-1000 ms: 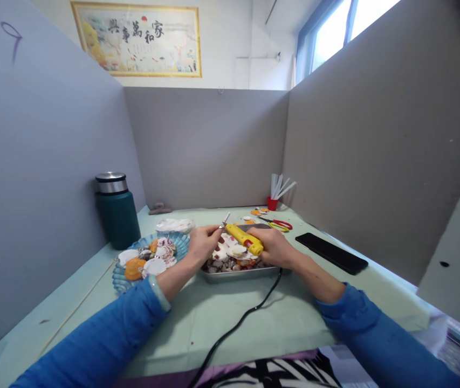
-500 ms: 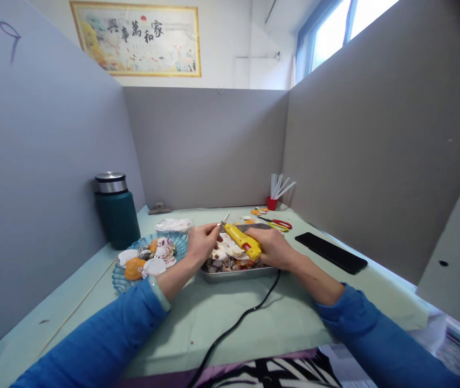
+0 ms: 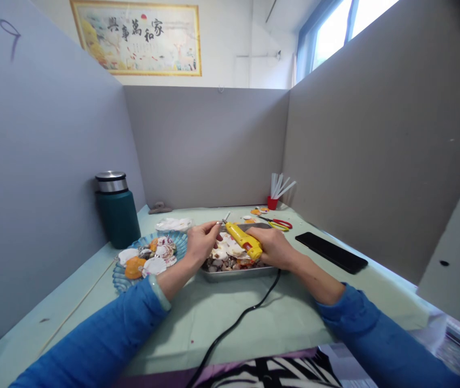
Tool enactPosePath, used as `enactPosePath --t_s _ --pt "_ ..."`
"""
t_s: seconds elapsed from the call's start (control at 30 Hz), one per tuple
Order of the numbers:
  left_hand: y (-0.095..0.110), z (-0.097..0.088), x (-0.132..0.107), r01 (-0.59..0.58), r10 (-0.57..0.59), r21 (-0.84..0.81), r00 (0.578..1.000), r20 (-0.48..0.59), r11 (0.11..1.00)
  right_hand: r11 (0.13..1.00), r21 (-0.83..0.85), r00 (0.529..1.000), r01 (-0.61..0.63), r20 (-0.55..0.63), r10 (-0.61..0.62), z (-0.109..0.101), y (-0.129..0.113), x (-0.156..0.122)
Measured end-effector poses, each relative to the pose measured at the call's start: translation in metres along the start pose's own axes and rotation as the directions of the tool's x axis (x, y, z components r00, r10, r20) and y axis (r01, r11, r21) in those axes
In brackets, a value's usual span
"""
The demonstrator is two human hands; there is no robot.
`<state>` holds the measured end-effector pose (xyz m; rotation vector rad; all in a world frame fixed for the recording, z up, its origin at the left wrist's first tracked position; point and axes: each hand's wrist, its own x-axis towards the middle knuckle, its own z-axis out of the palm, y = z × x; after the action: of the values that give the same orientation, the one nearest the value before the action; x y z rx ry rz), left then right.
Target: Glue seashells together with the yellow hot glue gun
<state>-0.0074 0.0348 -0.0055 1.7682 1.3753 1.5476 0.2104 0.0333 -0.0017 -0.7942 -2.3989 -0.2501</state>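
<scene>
My right hand (image 3: 275, 248) is wrapped round a yellow glue gun (image 3: 242, 241) with a red trigger; its nozzle points up and left. My left hand (image 3: 201, 241) is closed in a pinch right at that nozzle tip, holding something small that I cannot make out. Both hands hover over a metal tray (image 3: 238, 273) filled with shells and small stones. The gun's black cord (image 3: 230, 330) runs from under my right hand toward me across the pale green table cover.
A blue glass plate (image 3: 121, 277) of shells lies left of the tray. A dark green flask (image 3: 116, 210) stands at the left wall. Scissors (image 3: 278, 223), a red cup of sticks (image 3: 272, 201) and a black phone (image 3: 330, 251) are on the right. Grey partitions enclose the table.
Both hands and the glue gun have shifted very slightly; the left pinch stays at the nozzle tip. Nothing else has moved.
</scene>
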Motion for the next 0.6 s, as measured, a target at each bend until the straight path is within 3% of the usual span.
enactPosePath --t_s 0.3,0.6 --pt "0.0013 -0.0001 -0.0005 -0.017 0.016 0.024 1.0 0.026 1.0 1.0 0.01 0.999 0.022 0.032 -0.023 -0.0019 -0.0062 0.0024" --pt "-0.0046 0.0007 0.0021 -0.005 0.005 -0.035 1.0 -0.005 0.999 0.998 0.027 0.999 -0.052 0.0 0.052 0.001 -0.0034 0.0003"
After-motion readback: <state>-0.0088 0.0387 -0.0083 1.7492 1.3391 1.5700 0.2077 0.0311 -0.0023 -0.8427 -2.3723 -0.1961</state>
